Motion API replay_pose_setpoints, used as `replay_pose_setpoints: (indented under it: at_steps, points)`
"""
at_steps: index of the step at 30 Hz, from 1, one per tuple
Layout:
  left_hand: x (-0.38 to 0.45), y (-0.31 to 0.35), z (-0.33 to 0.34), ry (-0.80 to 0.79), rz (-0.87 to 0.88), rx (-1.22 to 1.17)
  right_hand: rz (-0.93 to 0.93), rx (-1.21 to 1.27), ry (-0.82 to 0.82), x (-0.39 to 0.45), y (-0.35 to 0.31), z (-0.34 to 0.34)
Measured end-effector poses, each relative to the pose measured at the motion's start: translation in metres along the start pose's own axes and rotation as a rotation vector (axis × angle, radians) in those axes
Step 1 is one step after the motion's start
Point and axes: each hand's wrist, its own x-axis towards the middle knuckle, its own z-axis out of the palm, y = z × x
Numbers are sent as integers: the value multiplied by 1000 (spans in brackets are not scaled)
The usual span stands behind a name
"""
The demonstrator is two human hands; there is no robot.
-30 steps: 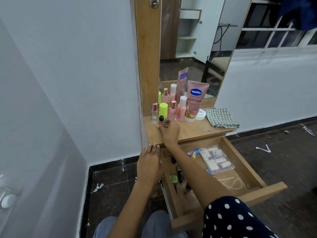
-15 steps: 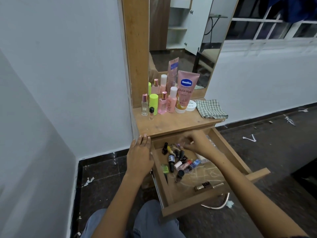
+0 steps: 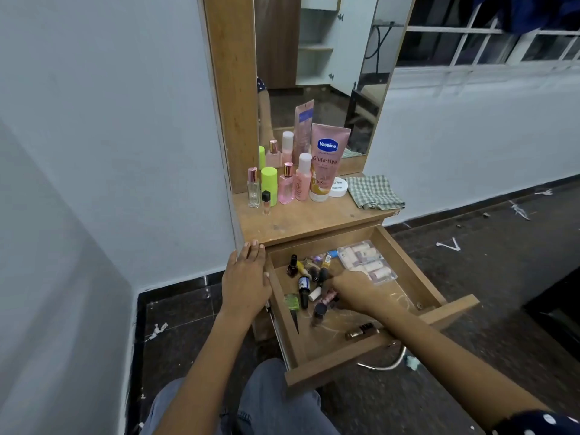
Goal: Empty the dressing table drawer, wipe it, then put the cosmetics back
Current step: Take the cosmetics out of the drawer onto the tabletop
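The wooden drawer (image 3: 332, 368) is pulled out below the dressing table top (image 3: 301, 219). Inside lie several small nail polish bottles (image 3: 303, 285), a green bottle (image 3: 292, 302), a gold-capped tube (image 3: 361, 331) and a clear packet of pink rolls (image 3: 367, 262). My right hand (image 3: 353, 291) reaches into the drawer, fingers curled on a small pink item (image 3: 328, 298) among the bottles. My left hand (image 3: 246, 282) rests flat on the drawer's left edge at the table corner. Bottles, a Vaseline tube (image 3: 328, 158) and a small black-capped bottle (image 3: 266, 202) stand on top.
A green checked cloth (image 3: 373, 191) lies at the right of the table top beside a white jar (image 3: 338, 186). A mirror (image 3: 317, 73) rises behind. White wall to the left; dark floor (image 3: 486, 262) with paper scraps to the right. A metal handle (image 3: 386, 364) lies under the drawer front.
My right hand left the small black-capped bottle on the table top and dropped into the drawer, moving toward its front among the bottles. The left hand stayed on the drawer's edge.
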Motion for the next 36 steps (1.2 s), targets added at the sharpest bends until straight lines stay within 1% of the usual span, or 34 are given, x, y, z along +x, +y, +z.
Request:
replay_pose_setpoints:
  at_steps: [4,10,12,15,17,19,21,23,25,28,30,33,36]
  points:
    - [-1,1,-1,-4,-3,3,4,-17,-76,1,-3,3]
    - [0,1,-2,-6,-2,15,-2,-32,-4,2,2,-5]
    - [0,1,-2,-8,-3,16,11,-21,-22,1,7,-3]
    - [-1,1,-2,-8,-7,4,56,105,-4,-7,18,-2]
    - [-1,1,-2,-11,-9,3,91,315,65,-15,26,-11]
    - [0,1,-1,-14,-9,24,108,615,189,-19,29,-27]
    - [0,2,-1,-17,-13,37,144,920,356,-14,23,-44]
    - [1,2,-2,-19,-20,31,197,1115,559,3,11,-56]
    - [1,3,-3,-19,-25,20,235,1168,740,28,-5,-69]
    - [1,3,-5,-25,-28,29,243,1150,870,69,-24,-82]
    - [2,3,-5,-34,-27,38,252,1072,898,91,-32,-85]
    - [2,3,-5,-36,-23,53,254,996,893,115,-41,-84]
    - [2,3,-4,-33,-22,53,261,992,894,131,-45,-81]
